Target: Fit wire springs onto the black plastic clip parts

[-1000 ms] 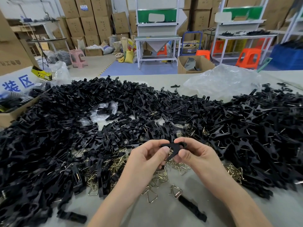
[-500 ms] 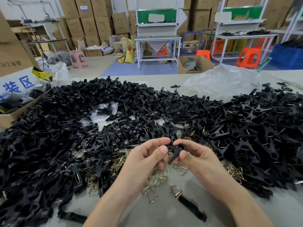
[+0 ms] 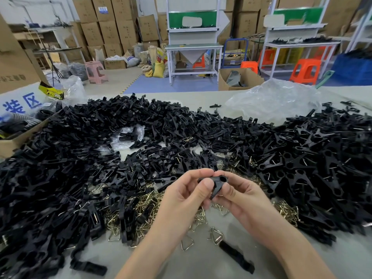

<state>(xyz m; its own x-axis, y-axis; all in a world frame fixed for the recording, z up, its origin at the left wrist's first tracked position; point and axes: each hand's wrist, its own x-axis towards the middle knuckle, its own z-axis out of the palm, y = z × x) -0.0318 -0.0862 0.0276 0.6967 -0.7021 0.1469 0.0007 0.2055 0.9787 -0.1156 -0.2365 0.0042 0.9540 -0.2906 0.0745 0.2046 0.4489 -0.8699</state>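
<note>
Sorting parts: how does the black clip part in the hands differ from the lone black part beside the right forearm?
The held clip part is pinched between the left hand and right hand, off the table; the lone part lies flat on it, untouched. The held clip part shows a round hole; the lone part shows none. Both are black plastic.

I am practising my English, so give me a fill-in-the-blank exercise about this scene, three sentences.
1. Both the left hand and the right hand hold one ____ clip part.
2. The spring nearest the person is shaped like a ____.
3. The stool at far left is ____.
Missing words: black, triangle, pink.
</note>
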